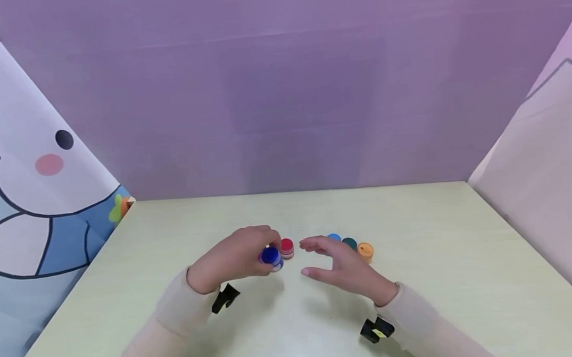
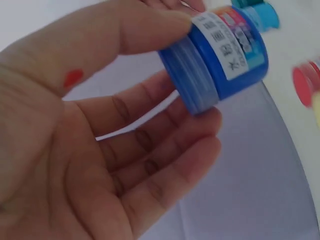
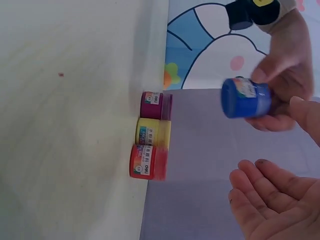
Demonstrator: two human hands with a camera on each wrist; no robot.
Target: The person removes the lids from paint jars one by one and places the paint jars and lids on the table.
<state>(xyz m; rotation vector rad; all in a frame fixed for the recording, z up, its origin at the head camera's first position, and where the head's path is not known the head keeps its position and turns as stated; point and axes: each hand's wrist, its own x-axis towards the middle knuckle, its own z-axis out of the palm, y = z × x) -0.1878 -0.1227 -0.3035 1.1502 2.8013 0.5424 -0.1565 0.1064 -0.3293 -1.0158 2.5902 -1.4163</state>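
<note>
Closest in, each sleeve (image 1: pixel 174 314) carries a small black camera (image 1: pixel 225 298) at the wrist; a low sweep across the pale surface (image 1: pixel 293 332) might let one of them catch a jar.

The left hand (image 1: pixel 237 259) pinches the blue jar (image 1: pixel 271 256) between thumb and fingers, roughly upright and lifted off the surface. The grip sits up by the lid (image 2: pixel 192 77), so a loose lid, or a thumb slipping on smooth plastic, could let the jar drop or twist free. The right hand (image 1: pixel 340 266), just beside it, holds nothing, its thumb and fingers stretched apart; coming in too fast, it could knock the blue jar loose.

Farther out, the red jar (image 1: pixel 287 248), yellow jar (image 3: pixel 153 131) and purple jar (image 3: pixel 155 104) stand in a touching row. The left hand partly hides them from above, so lowering the blue jar blindly there could push the row crooked. The orange jar (image 1: pixel 365 251), dark green jar (image 1: pixel 349 243) and light blue jar (image 1: pixel 334 237) sit beyond the right hand; whether it touches them I cannot tell, but a careless backward nudge could topple one
</note>
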